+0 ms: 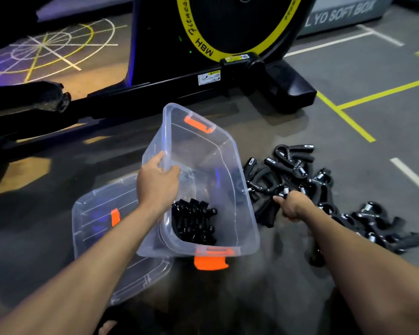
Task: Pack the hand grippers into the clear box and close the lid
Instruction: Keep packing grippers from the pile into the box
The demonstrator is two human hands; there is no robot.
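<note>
A clear plastic box [228,151] with orange latches stands on the floor, tilted toward me. My left hand [156,182] grips its left rim. Several black hand grippers [194,222] lie packed in its near left corner. To the right of the box, a loose pile of black hand grippers [298,165] spreads over the floor. My right hand [293,205] is closed on one hand gripper at the pile's near edge, close to the box's right wall. The clear lid [99,213], with an orange clip, lies flat on the floor to the left, partly under the box.
A black exercise bike [228,68] with a yellow-ringed flywheel stands right behind the box; its base bar runs across the floor. Yellow and white lines mark the grey floor at right. A grey soft box [336,15] sits far back right.
</note>
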